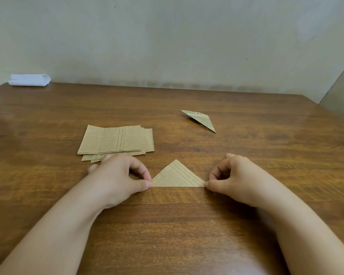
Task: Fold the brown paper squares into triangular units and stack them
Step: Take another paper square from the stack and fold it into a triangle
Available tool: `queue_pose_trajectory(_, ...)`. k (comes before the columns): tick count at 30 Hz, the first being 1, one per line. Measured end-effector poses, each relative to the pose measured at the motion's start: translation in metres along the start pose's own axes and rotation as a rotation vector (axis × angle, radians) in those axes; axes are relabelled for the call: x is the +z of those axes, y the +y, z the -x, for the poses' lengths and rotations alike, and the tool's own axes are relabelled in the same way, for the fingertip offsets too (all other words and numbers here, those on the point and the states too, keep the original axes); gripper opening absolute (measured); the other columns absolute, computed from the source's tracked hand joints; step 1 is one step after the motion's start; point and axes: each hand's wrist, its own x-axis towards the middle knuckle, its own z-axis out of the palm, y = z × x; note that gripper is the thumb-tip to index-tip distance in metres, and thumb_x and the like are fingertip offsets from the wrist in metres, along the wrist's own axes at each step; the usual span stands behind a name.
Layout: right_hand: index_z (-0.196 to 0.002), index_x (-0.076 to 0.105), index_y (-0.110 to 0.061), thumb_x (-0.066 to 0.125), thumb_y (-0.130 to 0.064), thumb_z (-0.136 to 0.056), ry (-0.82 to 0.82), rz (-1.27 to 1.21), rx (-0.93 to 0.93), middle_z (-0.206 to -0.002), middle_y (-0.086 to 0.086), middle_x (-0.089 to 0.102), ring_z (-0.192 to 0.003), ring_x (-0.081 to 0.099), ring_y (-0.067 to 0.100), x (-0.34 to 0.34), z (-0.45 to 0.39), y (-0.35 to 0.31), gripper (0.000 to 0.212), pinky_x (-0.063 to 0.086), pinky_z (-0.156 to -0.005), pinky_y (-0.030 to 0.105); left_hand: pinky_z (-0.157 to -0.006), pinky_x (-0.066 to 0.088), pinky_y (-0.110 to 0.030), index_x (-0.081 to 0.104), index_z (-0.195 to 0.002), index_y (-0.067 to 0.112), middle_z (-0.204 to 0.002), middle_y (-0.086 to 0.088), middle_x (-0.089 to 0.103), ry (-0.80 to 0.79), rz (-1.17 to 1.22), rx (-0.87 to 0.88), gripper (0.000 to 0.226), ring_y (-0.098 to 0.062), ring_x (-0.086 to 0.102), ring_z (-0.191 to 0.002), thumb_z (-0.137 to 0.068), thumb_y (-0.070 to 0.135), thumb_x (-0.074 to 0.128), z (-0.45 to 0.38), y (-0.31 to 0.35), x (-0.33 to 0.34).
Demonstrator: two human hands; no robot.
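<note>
Left hand (118, 175): fingers pinch triangle (177, 176) corner, steadying it.
Right hand (229, 173): fingers pinch opposite corner, likely sharpening the crease.

Wooden table (246, 225) bears paper squares (115, 141), two triangles (177, 176), perhaps tissue (29, 80).

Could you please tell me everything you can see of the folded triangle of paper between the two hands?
The folded triangle is brown paper printed with faint lines of text. It lies flat on the wooden table, long edge toward the person, apex pointing away. The left hand pinches its left corner and the right hand pinches its right corner. It lies apart from the other papers.
</note>
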Motion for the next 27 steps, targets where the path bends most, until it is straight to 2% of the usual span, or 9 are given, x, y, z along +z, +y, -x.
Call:
queue_pose_trajectory(5, -0.066, 0.071, -0.03, 0.075, -0.04, -0.073, -0.022, -0.005, 0.022, -0.102, -0.011, 0.059, -0.118, 0.047, 0.018, -0.004, -0.001, 0.004, 0.013, 0.037, -0.102, 0.048, -0.102, 0.036, -0.045, 0.064, -0.069, 0.056, -0.098, 0.019, 0.059, -0.008, 0.012, -0.023, 0.025, -0.014, 0.046, -0.111, -0.074, 0.037, 0.078, 0.0, 0.0, -0.001)
queue_pose_trajectory(8, -0.066, 0.07, -0.029, 0.075, -0.038, -0.074, -0.034, 0.009, 0.055, -0.08, -0.007, 0.064, -0.082, 0.057, 0.007, -0.01, 0.002, 0.005, 0.013, 0.047, -0.089, 0.038, -0.099, 0.037, -0.044, 0.063, -0.072, 0.056, -0.099, 0.02, 0.056, -0.008, 0.008, -0.048, 0.024, -0.012, 0.045, -0.109, -0.073, 0.037, 0.079, 0.001, 0.0, -0.001)
queue_pose_trajectory(11, -0.075, 0.069, -0.024, 0.072, -0.037, -0.079, 0.033, -0.087, 0.036, -0.066, -0.009, 0.065, -0.058, 0.056, -0.001, -0.01, 0.005, -0.002, 0.013, 0.047, -0.06, 0.02, -0.096, 0.038, -0.038, 0.066, -0.074, 0.042, -0.096, 0.02, 0.055, 0.009, -0.025, -0.068, 0.013, -0.01, 0.045, -0.107, -0.073, 0.039, 0.078, 0.001, 0.002, -0.001)
queue_pose_trajectory(15, -0.082, 0.06, -0.028, 0.067, -0.054, -0.079, 0.032, 0.054, 0.0, -0.078, -0.012, 0.059, -0.072, 0.054, 0.003, 0.004, 0.002, -0.028, 0.027, 0.045, -0.062, 0.023, -0.094, 0.034, -0.033, 0.065, -0.078, 0.037, -0.096, 0.019, 0.055, 0.027, -0.028, -0.074, 0.013, -0.004, 0.041, -0.106, -0.074, 0.04, 0.077, 0.003, 0.005, -0.001)
queue_pose_trajectory(19, -0.081, 0.055, -0.027, 0.074, -0.044, -0.075, -0.02, 0.109, -0.007, -0.082, -0.012, 0.056, -0.074, 0.052, 0.006, 0.007, -0.004, -0.036, 0.026, 0.043, -0.064, 0.025, -0.093, 0.031, -0.032, 0.064, -0.081, 0.036, -0.095, 0.021, 0.054, 0.025, -0.025, -0.041, 0.012, -0.003, 0.039, -0.106, -0.077, 0.038, 0.075, 0.006, 0.007, -0.002)
queue_pose_trajectory(21, -0.079, 0.057, -0.027, 0.074, -0.035, -0.078, -0.035, 0.02, -0.018, -0.08, -0.012, 0.058, -0.07, 0.053, 0.006, 0.006, -0.004, -0.032, 0.018, 0.042, -0.062, 0.022, -0.095, 0.031, -0.033, 0.063, -0.082, 0.038, -0.096, 0.023, 0.054, 0.026, -0.006, -0.033, 0.011, -0.004, 0.041, -0.107, -0.079, 0.034, 0.074, 0.007, 0.008, -0.003)
queue_pose_trajectory(24, -0.079, 0.062, -0.023, 0.073, -0.024, -0.082, -0.007, -0.212, -0.04, -0.071, -0.01, 0.06, -0.059, 0.052, 0.003, -0.001, 0.0, -0.022, 0.011, 0.04, -0.058, 0.019, -0.1, 0.04, -0.039, 0.063, -0.08, 0.038, -0.093, 0.019, 0.057, 0.17, 0.101, -0.037, 0.014, -0.008, 0.052, -0.1, -0.084, 0.025, 0.068, 0.005, 0.007, -0.008)
queue_pose_trajectory(25, -0.08, 0.063, -0.02, 0.074, -0.02, -0.082, 0.053, -0.346, -0.042, -0.069, -0.007, 0.061, -0.056, 0.051, 0.004, -0.006, -0.002, -0.017, 0.011, 0.041, -0.058, 0.02, -0.095, 0.044, -0.038, 0.063, -0.079, 0.036, -0.09, 0.016, 0.06, 0.226, 0.128, -0.03, 0.014, -0.008, 0.055, -0.093, -0.085, 0.024, 0.067, 0.004, 0.008, -0.012)
queue_pose_trajectory(27, -0.083, 0.064, -0.014, 0.074, -0.015, -0.082, 0.235, -0.583, -0.008, -0.07, -0.001, 0.063, -0.056, 0.053, 0.007, -0.021, -0.013, -0.01, 0.01, 0.045, -0.059, 0.023, -0.074, 0.05, -0.031, 0.063, -0.077, 0.033, -0.082, 0.008, 0.063, 0.281, 0.161, 0.006, 0.012, -0.01, 0.059, -0.08, -0.085, 0.025, 0.067, 0.001, 0.012, -0.023)
